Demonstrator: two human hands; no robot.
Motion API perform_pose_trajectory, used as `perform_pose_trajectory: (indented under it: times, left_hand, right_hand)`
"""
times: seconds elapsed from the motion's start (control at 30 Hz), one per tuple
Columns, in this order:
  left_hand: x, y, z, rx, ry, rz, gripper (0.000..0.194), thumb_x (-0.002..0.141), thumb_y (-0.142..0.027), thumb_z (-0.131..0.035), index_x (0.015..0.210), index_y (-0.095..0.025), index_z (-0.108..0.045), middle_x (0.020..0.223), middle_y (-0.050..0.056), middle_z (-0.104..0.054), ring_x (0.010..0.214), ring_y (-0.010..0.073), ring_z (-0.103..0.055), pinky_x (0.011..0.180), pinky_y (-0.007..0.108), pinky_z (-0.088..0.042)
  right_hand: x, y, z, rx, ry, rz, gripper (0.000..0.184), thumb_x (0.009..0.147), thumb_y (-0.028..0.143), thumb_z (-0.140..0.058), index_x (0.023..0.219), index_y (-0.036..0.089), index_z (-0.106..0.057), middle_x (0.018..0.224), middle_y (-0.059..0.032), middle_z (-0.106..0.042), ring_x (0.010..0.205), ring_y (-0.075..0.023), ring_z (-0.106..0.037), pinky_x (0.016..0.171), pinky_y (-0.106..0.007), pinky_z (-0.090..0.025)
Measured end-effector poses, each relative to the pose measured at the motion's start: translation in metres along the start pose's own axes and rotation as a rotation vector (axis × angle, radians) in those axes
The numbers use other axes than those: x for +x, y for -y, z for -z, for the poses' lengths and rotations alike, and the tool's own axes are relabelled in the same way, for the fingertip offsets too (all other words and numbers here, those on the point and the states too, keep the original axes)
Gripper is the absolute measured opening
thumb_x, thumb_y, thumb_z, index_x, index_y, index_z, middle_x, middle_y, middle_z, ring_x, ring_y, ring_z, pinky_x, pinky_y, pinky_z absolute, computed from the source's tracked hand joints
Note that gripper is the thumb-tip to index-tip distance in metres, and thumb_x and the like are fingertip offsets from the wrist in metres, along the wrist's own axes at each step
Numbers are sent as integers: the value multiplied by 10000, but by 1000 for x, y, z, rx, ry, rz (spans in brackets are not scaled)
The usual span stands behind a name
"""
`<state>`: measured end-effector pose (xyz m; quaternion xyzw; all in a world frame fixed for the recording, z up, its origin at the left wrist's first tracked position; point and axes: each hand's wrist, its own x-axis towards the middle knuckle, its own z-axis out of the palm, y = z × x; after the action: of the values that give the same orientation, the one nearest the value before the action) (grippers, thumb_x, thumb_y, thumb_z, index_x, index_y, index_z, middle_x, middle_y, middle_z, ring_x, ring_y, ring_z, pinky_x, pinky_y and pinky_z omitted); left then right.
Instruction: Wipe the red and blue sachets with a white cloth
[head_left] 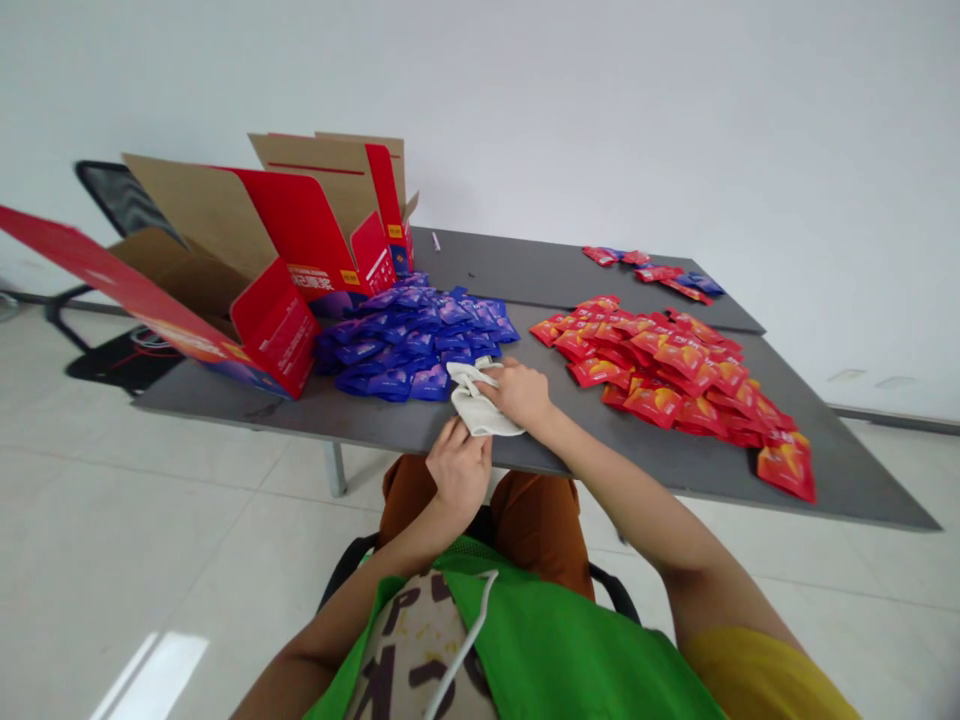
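- One white cloth lies at the table's near edge; the right hand pinches it from 2 o'clock, while the left hand's fingers close narrowly on its edge at 7.
- Three open red boxes, 10 o'clock from it, carry Chinese print, too small to read surely.
- One blue pouch pile, 11 o'clock; one red pouch pile, near 3; overlapping pouches defy counting, labels unreadable.

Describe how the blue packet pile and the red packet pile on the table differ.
The blue pile sits beside the open boxes; the red pile lies farther right. The blue pile looks compact; the red pile trails off rightward. Both are loose heaps of overlapping packets.
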<state>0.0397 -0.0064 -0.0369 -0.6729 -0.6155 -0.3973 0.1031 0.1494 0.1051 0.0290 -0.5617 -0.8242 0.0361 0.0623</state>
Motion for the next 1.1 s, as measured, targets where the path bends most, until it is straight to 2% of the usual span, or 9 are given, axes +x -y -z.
perform_pose_trajectory:
  times: [0.13, 0.23, 0.33, 0.4, 0.57, 0.8, 0.87, 1.0, 1.1]
  left_hand:
    - [-1, -4, 3, -10, -30, 102, 159, 822, -216, -613, 691, -224, -703, 1054, 83, -597, 972, 205, -532, 733, 278, -434]
    - [-3, -3, 3, 25, -14, 115, 159, 802, -184, -614, 666, -220, -687, 1047, 77, -583, 978, 217, -499, 713, 285, -419]
    - [-2, -3, 3, 50, 4, 76, 173, 795, -142, -601, 653, -213, -669, 963, 58, -610, 927, 207, -500, 695, 280, -411]
    - [0, -4, 4, 56, -5, 63, 179, 797, -129, -595, 655, -214, -665, 969, 47, -623, 931, 202, -501, 695, 277, -414]
    - [3, -9, 8, 98, 22, 60, 164, 795, -139, -606, 664, -222, -661, 1024, 28, -624, 957, 208, -492, 681, 284, -413]
    - [3, -10, 9, 92, 64, 117, 135, 848, -249, -593, 804, -273, -718, 985, 46, -588, 864, 195, -509, 663, 291, -401]
    - [3, -12, 11, 114, 97, 128, 125, 841, -238, -597, 826, -271, -717, 993, 49, -584, 861, 198, -516, 678, 292, -406]
    - [5, -15, 14, 187, 148, 112, 136, 834, -198, -581, 820, -260, -702, 990, 53, -598, 873, 216, -531, 685, 302, -407]
    - [6, -10, 14, 185, 160, 92, 159, 852, -225, -560, 793, -263, -702, 855, 54, -626, 830, 226, -545, 690, 315, -405]
  right_hand:
    - [-4, -5, 11, -53, -33, -32, 361, 925, 538, -465, 1185, 357, -637, 1081, -68, -583, 943, -220, -579, 777, -277, -434]
    - [-23, 3, 19, -52, -71, 104, 355, 926, 518, -472, 1225, 384, -609, 1118, -63, -572, 961, -227, -565, 771, -277, -425]
    - [-42, 10, 21, -7, 23, 256, 360, 943, 524, -433, 1209, 376, -626, 1136, -56, -563, 961, -203, -564, 771, -251, -414]
    - [-46, 10, 19, 16, 68, 272, 337, 943, 528, -440, 1174, 392, -644, 1153, -37, -556, 980, -187, -564, 770, -233, -412]
    - [-36, -1, 3, 65, 10, 112, 270, 910, 500, -534, 1143, 421, -645, 1099, -5, -584, 948, -165, -583, 754, -223, -424]
    - [-20, -21, 2, -15, -58, -153, 317, 906, 497, -530, 1132, 326, -672, 1087, -68, -599, 939, -219, -589, 780, -295, -442]
    - [-26, -23, 8, 0, -55, -84, 302, 899, 457, -555, 1162, 349, -658, 1113, -62, -592, 943, -212, -587, 786, -285, -438]
    - [-44, -17, 17, 74, -3, 343, 326, 925, 412, -515, 1243, 427, -587, 1187, -8, -557, 1010, -160, -559, 802, -221, -421]
    - [-44, -16, 13, 70, 0, 375, 330, 926, 389, -506, 1242, 457, -574, 1177, 12, -557, 1011, -151, -552, 788, -215, -426]
